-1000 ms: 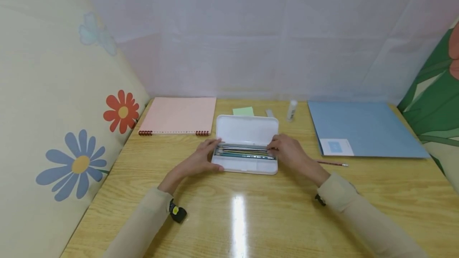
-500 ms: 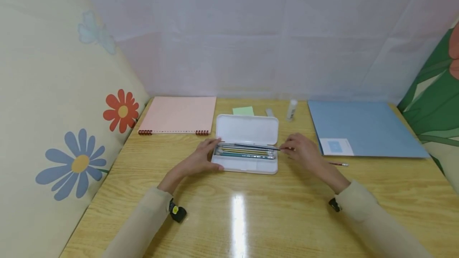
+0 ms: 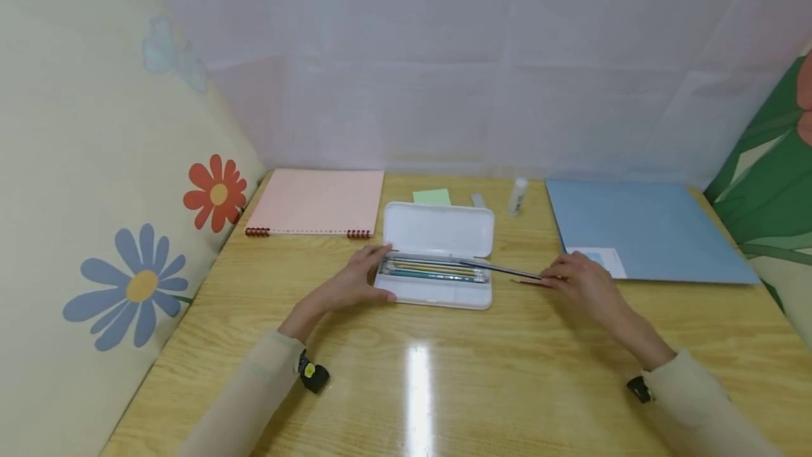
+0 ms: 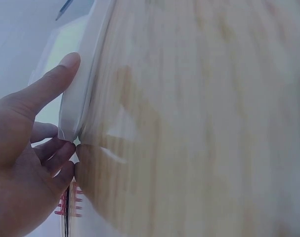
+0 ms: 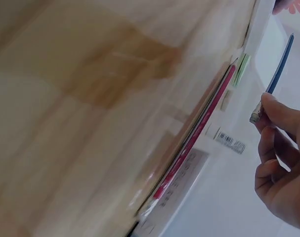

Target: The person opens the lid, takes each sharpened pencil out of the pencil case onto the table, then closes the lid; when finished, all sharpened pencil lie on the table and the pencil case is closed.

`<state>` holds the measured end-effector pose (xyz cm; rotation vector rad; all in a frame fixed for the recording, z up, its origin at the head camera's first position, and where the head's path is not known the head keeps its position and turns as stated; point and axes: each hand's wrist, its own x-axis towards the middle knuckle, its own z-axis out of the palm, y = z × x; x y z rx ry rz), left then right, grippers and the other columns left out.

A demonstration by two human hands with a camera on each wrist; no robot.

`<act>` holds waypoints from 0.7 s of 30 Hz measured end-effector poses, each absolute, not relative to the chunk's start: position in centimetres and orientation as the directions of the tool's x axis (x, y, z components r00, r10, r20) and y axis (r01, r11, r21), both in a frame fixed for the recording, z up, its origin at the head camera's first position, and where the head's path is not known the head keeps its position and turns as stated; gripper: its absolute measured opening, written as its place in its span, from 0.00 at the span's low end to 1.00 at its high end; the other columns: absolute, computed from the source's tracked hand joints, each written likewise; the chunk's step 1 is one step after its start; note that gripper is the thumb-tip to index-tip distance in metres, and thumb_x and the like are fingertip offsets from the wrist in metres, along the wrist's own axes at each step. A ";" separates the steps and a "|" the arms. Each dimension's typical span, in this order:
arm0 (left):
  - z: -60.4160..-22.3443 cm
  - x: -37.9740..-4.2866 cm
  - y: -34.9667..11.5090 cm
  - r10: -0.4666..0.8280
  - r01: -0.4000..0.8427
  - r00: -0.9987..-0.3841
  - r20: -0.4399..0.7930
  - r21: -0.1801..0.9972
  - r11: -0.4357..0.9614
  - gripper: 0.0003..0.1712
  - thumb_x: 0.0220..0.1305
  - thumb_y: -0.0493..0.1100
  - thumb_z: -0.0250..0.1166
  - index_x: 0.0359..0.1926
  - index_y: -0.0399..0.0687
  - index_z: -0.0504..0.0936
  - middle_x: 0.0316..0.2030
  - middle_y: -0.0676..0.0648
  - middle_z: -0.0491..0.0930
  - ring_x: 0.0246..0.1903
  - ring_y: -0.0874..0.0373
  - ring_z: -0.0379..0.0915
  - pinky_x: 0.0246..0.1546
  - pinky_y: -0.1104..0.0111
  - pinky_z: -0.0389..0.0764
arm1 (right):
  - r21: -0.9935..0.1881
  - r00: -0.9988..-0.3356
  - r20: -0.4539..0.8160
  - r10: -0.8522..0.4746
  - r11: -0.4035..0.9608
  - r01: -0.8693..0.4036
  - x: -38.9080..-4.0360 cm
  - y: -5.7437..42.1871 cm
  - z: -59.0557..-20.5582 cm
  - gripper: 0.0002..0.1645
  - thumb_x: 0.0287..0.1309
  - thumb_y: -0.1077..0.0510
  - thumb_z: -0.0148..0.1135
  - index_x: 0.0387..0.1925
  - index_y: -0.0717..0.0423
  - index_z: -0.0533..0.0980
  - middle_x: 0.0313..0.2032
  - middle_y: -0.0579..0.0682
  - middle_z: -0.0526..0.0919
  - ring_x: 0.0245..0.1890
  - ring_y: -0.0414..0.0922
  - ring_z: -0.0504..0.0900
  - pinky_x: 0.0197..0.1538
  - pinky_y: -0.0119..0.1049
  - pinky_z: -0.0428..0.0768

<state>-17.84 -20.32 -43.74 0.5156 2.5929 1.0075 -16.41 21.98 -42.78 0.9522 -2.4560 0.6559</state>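
Note:
A white pencil case lies with its lid up in the middle of the table, several pencils in its tray. My left hand holds the case's left end, thumb at the front corner and fingers toward the hinge side; the left wrist view shows the thumb along the case wall. To the right, my right hand pinches a dark blue pencil near its end. Its far tip overlaps the case in the head view, and the right wrist view shows it raised off the table.
A red pencil lies on the table below my right hand. Behind the case are green sticky notes, a small grey piece and a glue stick. A pink spiral notebook lies left, a blue folder right.
My right hand has drawn the dark blue pencil up out of the case and moved it right, over the red pencil. The left hand stays at the case.

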 end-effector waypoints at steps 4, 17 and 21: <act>-43.7 -17.8 -20.4 0.438 0.228 -0.888 -0.143 0.689 0.688 0.59 0.50 0.56 0.75 0.75 0.48 0.50 0.71 0.37 0.49 0.70 0.39 0.43 0.65 0.42 0.55 | -0.267 -0.661 0.554 -0.507 0.643 -0.717 -16.1 23.4 -43.2 0.11 0.35 0.70 0.76 0.27 0.57 0.85 0.26 0.47 0.81 0.27 0.43 0.76 0.27 0.35 0.74; -43.7 -17.8 -20.3 0.439 0.219 -0.885 -0.153 0.696 0.684 0.59 0.50 0.56 0.74 0.76 0.49 0.50 0.72 0.38 0.47 0.70 0.38 0.42 0.65 0.42 0.55 | -0.248 -0.696 0.506 -0.509 0.688 -0.682 -15.0 27.4 -43.9 0.13 0.34 0.70 0.75 0.28 0.57 0.85 0.25 0.45 0.81 0.25 0.42 0.74 0.25 0.34 0.72; -43.7 -17.9 -20.2 0.429 0.195 -0.886 -0.179 0.695 0.692 0.59 0.50 0.58 0.74 0.76 0.51 0.49 0.73 0.39 0.45 0.71 0.40 0.39 0.66 0.42 0.53 | -0.230 -0.688 0.508 -0.519 0.688 -0.689 -14.8 28.2 -44.0 0.14 0.32 0.70 0.75 0.27 0.57 0.85 0.24 0.44 0.80 0.24 0.41 0.73 0.25 0.32 0.71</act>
